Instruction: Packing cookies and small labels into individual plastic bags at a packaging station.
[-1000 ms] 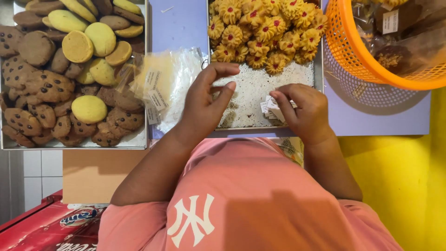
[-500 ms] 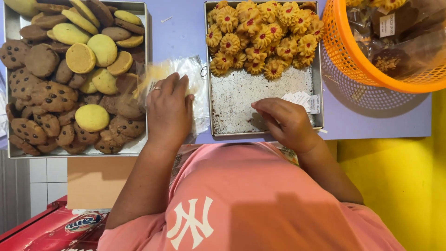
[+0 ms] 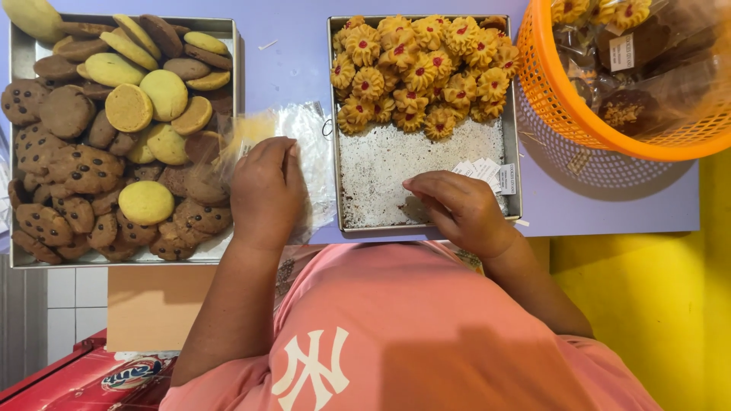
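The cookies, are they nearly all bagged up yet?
Not nearly. Done: some bagged cookies sit in the orange basket. In hand: the left hand is on a clear bag; the right hand rests in the half-bare tray. Left: many flower cookies and a full left tray.

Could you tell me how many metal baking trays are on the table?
2. The left tray holds brown and yellow cookies beside the left hand; the right tray holds flower-shaped cookies, under the right hand. More may lie out of frame.
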